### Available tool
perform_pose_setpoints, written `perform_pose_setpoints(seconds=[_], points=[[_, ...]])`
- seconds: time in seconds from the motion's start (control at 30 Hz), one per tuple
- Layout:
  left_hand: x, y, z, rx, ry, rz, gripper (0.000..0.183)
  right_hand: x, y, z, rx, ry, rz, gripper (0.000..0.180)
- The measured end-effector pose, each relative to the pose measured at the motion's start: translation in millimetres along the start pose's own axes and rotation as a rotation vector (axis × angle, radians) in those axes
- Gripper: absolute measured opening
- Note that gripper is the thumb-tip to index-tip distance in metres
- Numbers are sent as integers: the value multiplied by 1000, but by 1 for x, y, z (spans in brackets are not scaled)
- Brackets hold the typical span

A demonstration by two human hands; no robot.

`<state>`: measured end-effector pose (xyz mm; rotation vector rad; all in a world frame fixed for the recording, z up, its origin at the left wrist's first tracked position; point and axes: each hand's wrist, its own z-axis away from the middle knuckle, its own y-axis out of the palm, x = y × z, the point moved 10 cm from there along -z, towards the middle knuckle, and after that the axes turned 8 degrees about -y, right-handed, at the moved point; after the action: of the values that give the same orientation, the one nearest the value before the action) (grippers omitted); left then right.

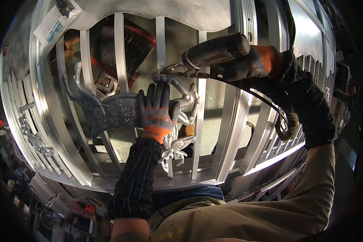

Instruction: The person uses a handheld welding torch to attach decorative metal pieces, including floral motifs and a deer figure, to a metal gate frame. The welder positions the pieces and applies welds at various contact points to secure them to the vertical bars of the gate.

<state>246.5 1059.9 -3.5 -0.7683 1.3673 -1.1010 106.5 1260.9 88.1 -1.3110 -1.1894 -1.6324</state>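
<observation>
A silver deer-shaped metal ornament [120, 110] with flower relief lies across the bars of an aluminium railing panel [119, 48]. My left hand [158, 113], in a grey and orange work glove, rests flat on the deer's body, its fingertips reaching a bent foreleg. In my right hand [251, 66], gloved alike, is a black hand tool [214, 50] with a cylindrical body, brass fitting and hose. Its metal tip points left, close to the deer's raised hoof [156, 77]; whether they touch, I cannot tell. The deer's head [181, 143] shows below my wrist.
A wavy-edged sheet metal panel [157, 10] spans the top, and a printed paper packet [56, 25] lies at the upper left. Beneath the bars sits a dark red-edged box [121, 45]. The black hose [269, 104] curves under my right forearm. Another ornament [33, 133] stands left.
</observation>
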Motion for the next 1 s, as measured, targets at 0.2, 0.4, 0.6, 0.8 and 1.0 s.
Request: perform_pose_setpoints(seconds=[0.2,0.4,0.6,0.8,1.0], points=[[-1,4,0,8,24,-42,72,-12,-1,-7,13,-47,-5,49],[-1,3,1,-17,23,-41,69,-12,1,-14,22,-78,-12,48],[-1,1,1,-40,18,-6,67,-12,3,-19,35,-91,-9,48],[-1,0,-1,-34,20,-5,64,-7,4,-28,47,-105,-12,47],[-2,-1,-2,-40,14,-10,62,-25,-6,-18,27,-80,-41,48]])
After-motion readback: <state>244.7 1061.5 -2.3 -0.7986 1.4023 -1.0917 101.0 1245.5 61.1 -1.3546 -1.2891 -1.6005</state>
